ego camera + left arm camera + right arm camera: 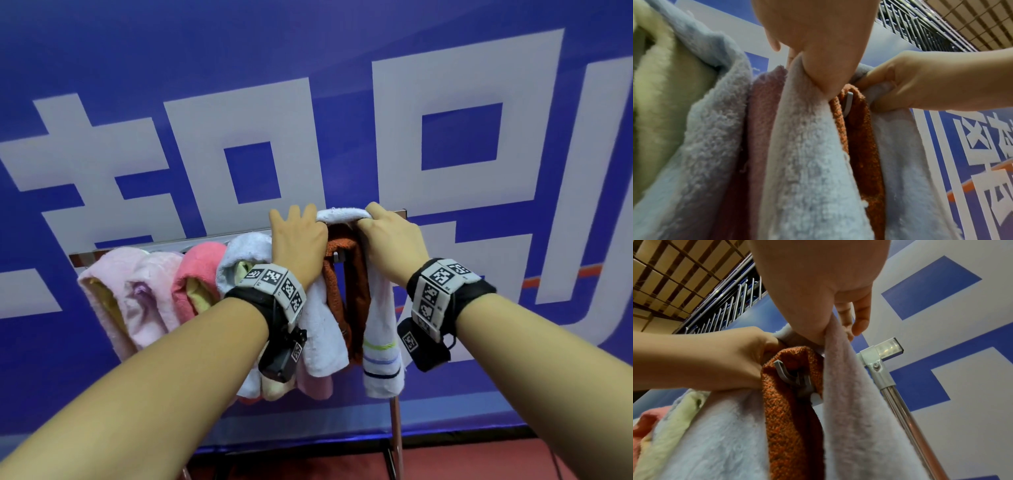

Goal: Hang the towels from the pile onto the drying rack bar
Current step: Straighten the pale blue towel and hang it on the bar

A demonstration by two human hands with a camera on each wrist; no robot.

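A white towel (344, 214) with striped ends lies draped over the drying rack bar (164, 244) near its right end, on top of an orange towel (342, 274) already hung there. Both hands work at its fold: the left hand (298, 240) grips the left part of the towel at the bar, fingers over the top and thumb pressed into the cloth underneath, and the right hand (390, 236) grips the right part the same way. The step in hand looks like settling this towel. To do it well, the hands should draw the cloth apart along the bar so the fold lies flat, not bunched, and keep both hanging ends about level so it does not slide off. The grey hook (795, 378) poking through the orange towel could snag the cloth. To the left hang a pale blue towel (246, 253), a pink towel (202, 263) and a light pink towel (113, 274). The pile is out of view.
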